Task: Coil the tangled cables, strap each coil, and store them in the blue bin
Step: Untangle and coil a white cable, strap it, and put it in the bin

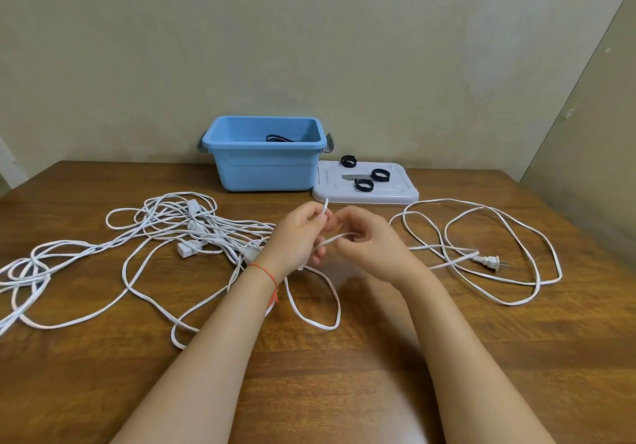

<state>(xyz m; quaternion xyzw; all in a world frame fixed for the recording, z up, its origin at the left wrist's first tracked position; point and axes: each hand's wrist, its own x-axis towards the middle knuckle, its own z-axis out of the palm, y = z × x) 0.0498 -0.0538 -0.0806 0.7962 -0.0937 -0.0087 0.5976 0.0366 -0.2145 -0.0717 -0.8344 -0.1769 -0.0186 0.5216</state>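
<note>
White cables lie tangled across the wooden table, with a dense knot (192, 227) at the left and loose loops (481, 247) at the right ending in a two-pin plug (490, 260). My left hand (299, 237) pinches a strand of white cable that sticks up above its fingers. My right hand (364, 240) holds the same strand just beside it. The blue bin (265, 168) stands at the back with a black coiled cable (278, 139) inside. Three black straps (364, 185) lie rolled on the white lid.
The white lid (395, 196) lies flat to the right of the bin, carrying a grey strip (354, 177) as well. A beige wall rises behind the table. A cable loop (316, 302) hangs onto the table below my hands.
</note>
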